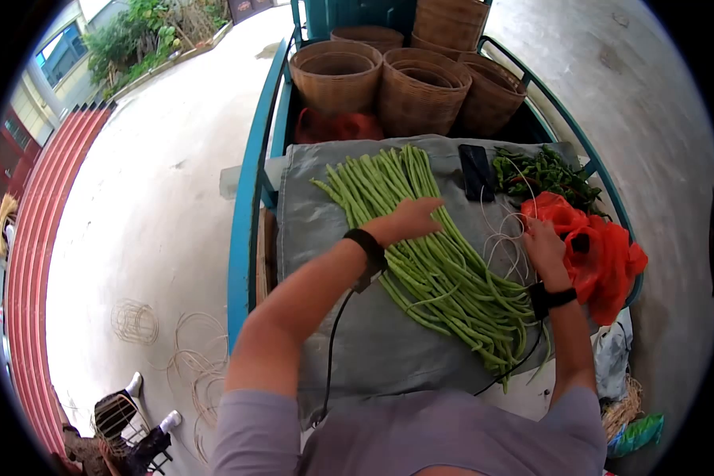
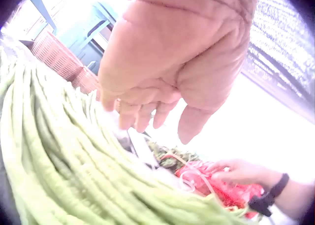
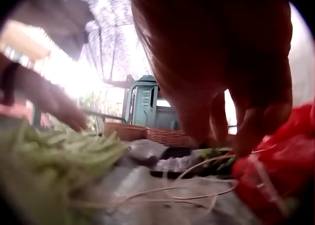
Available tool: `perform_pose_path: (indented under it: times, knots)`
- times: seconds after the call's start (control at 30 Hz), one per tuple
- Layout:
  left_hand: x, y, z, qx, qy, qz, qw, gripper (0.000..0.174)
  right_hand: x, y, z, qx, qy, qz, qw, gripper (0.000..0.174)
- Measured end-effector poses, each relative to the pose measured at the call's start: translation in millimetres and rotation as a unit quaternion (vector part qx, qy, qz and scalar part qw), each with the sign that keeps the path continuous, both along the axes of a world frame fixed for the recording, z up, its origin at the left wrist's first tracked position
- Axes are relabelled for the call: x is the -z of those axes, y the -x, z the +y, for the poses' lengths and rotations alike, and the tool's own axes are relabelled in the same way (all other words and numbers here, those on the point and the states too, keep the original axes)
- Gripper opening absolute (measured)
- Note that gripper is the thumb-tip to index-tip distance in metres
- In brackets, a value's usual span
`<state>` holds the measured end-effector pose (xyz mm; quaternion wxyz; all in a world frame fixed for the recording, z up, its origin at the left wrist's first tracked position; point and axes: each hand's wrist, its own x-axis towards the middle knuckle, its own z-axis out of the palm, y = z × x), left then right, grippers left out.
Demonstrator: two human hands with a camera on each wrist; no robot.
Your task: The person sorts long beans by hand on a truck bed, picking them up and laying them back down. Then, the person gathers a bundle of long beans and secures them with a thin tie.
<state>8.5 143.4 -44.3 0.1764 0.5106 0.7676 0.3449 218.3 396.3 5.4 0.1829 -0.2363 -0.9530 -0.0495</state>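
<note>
A large bundle of long green beans (image 1: 420, 254) lies across the grey cloth (image 1: 317, 317). My left hand (image 1: 408, 222) is over the middle of the bundle, its fingers loosely extended and holding nothing in the left wrist view. My right hand (image 1: 546, 247) is at the edge of a crumpled red plastic bag (image 1: 611, 270), fingers pointing down. Loops of thin pale string (image 3: 197, 198) lie between beans and bag, one strand running up to the right fingertips (image 3: 242, 148). I cannot tell whether those fingers pinch it.
Green peppers (image 1: 543, 178) are piled behind the bag, beside a dark flat object (image 1: 477, 172). Several woven baskets (image 1: 424, 91) stand at the back of the cart, within its blue rails (image 1: 250, 214). A seated person (image 1: 107, 444), more string (image 1: 198, 357) and a wire frame (image 1: 135, 321) are at lower left.
</note>
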Motion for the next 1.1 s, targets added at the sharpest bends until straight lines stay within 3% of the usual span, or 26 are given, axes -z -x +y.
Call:
perform_pose_path:
  times: [0.07,0.17,0.23,0.27,0.3,0.4,0.5,0.7,0.8,0.9,1.0,1.1]
  knots:
    - [-51.2,-5.3,-22.2,-0.040,0.005,-0.120,0.992,0.056,-18.5,-17.6,-17.9,-0.013,0.064,0.018,0.998,0.025]
    - [-61.2,18.0,-75.2,0.058,-0.129,-0.308,0.941,0.053,-48.9,-34.7,-69.2,-0.082,0.217,-0.048,0.971,0.027]
    - [-70.2,13.8,-104.4,0.011,-0.228,-0.396,0.890,0.046,-76.3,-39.9,-130.2,-0.141,0.299,-0.095,0.939,0.028]
    - [-65.4,13.8,-115.8,-0.062,-0.257,-0.457,0.849,0.045,-84.8,-41.4,-165.5,-0.168,0.323,-0.106,0.925,0.028]
    - [-57.5,15.2,-126.0,-0.133,-0.282,-0.512,0.800,0.044,-77.8,-41.6,-189.5,-0.212,0.323,-0.110,0.916,0.029]
    - [-27.8,25.6,-156.0,-0.225,-0.267,-0.558,0.753,0.042,-35.7,-29.1,-238.7,-0.302,0.258,-0.120,0.910,0.029]
    - [-32.5,21.2,-170.3,-0.325,-0.238,-0.585,0.704,0.045,3.8,-6.7,-266.8,-0.321,0.222,-0.066,0.918,0.025]
    - [-47.9,30.2,-177.8,-0.410,-0.267,-0.533,0.690,0.046,40.6,25.8,-284.8,-0.263,0.182,0.010,0.947,0.031]
    - [-47.9,32.0,-179.8,-0.424,-0.257,-0.508,0.705,0.041,36.3,44.9,-284.2,-0.285,0.089,0.126,0.946,0.033]
    - [-31.6,46.4,-180.0,-0.355,-0.258,-0.529,0.727,0.038,47.2,53.9,-282.3,-0.209,0.089,0.093,0.969,0.037]
    - [-37.0,43.9,-169.1,-0.420,-0.252,-0.524,0.696,0.040,61.8,61.1,-287.6,-0.153,0.031,0.019,0.988,0.043]
    - [-28.6,41.9,-182.3,-0.283,-0.268,-0.483,0.784,0.041,61.4,62.1,-294.3,-0.162,0.035,-0.003,0.986,0.037]
